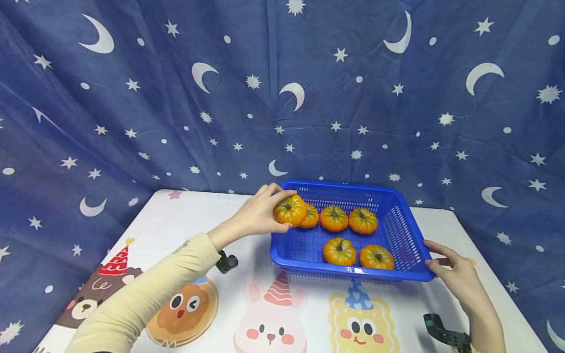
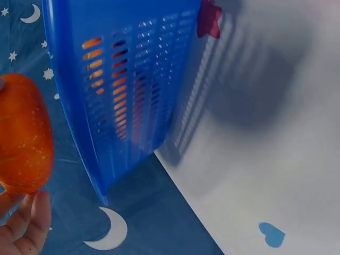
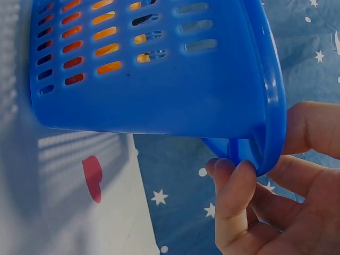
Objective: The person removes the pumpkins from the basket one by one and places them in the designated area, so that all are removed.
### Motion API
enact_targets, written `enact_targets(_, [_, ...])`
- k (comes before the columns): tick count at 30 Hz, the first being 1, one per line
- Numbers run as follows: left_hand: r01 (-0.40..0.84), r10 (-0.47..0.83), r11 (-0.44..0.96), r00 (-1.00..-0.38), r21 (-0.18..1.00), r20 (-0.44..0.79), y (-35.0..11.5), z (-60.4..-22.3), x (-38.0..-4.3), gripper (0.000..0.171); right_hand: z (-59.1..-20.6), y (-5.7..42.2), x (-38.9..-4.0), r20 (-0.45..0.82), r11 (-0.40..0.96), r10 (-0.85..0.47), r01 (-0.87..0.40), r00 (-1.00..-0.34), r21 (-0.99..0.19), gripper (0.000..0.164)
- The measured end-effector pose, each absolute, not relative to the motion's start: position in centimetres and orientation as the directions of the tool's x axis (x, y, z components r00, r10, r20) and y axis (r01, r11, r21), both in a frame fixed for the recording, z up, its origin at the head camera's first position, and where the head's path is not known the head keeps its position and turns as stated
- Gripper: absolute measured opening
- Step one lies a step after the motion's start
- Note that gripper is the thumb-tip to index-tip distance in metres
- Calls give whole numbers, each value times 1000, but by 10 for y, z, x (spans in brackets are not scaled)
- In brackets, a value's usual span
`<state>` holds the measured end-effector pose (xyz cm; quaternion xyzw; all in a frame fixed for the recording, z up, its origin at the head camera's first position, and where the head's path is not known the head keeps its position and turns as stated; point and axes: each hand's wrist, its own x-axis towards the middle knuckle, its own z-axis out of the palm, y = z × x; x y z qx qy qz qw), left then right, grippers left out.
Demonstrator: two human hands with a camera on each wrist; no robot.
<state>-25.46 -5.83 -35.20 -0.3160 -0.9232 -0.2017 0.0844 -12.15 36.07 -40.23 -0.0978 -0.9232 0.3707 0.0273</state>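
My left hand [image 1: 258,214] grips a small orange-green pumpkin [image 1: 290,211], holding it up at the basket's left rim in the head view. The left wrist view shows the held pumpkin [image 2: 24,135] beside the basket's outer wall, fingertips [image 2: 33,220] at its underside. Several more small pumpkins [image 1: 339,251] lie inside the blue plastic basket [image 1: 304,247], some along the back, others near the front; one is partly hidden behind the held pumpkin. At the basket's right front corner, my right hand [image 1: 461,274] pinches the rim [image 3: 273,101] between thumb and fingers.
The basket stands toward the back right of a white table covering [image 1: 229,314] printed with cartoon figures. A dark blue curtain [image 1: 247,108] with moons and stars hangs close behind and along the sides. Each wrist carries a small black device [image 1: 227,263].
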Motion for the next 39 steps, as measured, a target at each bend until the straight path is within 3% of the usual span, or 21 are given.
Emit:
enact_targets(17, [544,427,749,-833,378,353,-89,-358,-273,73,-402,362,-122,-28,706,191,157,-981,-690,51])
enact_targets(39, [374,273,819,-921,436,278,-114,-384,-291,77,-404,361,-122,-37,702,199,169,-979,-691,51])
